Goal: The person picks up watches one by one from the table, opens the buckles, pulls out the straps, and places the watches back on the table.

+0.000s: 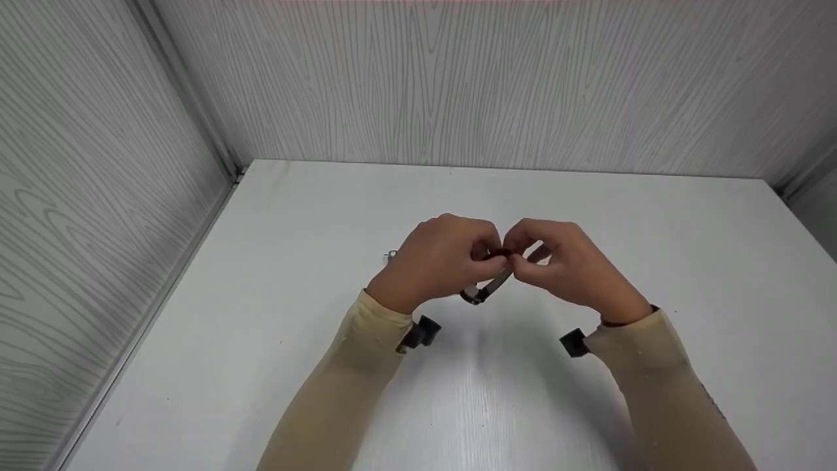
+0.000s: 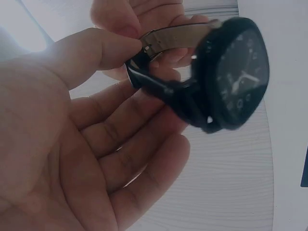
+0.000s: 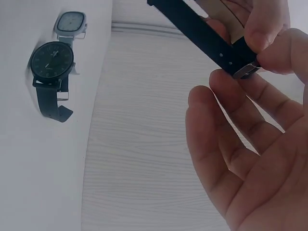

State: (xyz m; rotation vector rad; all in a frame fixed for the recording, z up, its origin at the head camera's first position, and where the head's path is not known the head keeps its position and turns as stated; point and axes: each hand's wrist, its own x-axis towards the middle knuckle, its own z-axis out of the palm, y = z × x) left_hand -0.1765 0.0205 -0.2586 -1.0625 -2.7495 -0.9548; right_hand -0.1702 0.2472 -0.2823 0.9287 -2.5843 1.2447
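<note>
A wristwatch (image 2: 243, 74) with a round black dial and a dark strap is held up between both hands, its strap bent into a loop. My left hand (image 1: 435, 261) pinches the strap near its buckle between thumb and index finger, the other fingers spread below in the left wrist view. Fingertips to fingertips with it, my right hand (image 1: 565, 261) pinches the strap at the metal buckle (image 3: 246, 71). The strap's lining (image 2: 175, 37) looks light tan. From above, the hands mostly cover the watch, and only part of the strap (image 1: 498, 282) shows below them.
Two more watches lie on the white table (image 1: 314, 216) in the right wrist view: one with a round black face (image 3: 52, 60), another with a squarish pale face (image 3: 71, 23). A small metallic piece (image 1: 391, 254) peeks out beside my left wrist. Wood-grain panels (image 1: 418, 85) enclose the table.
</note>
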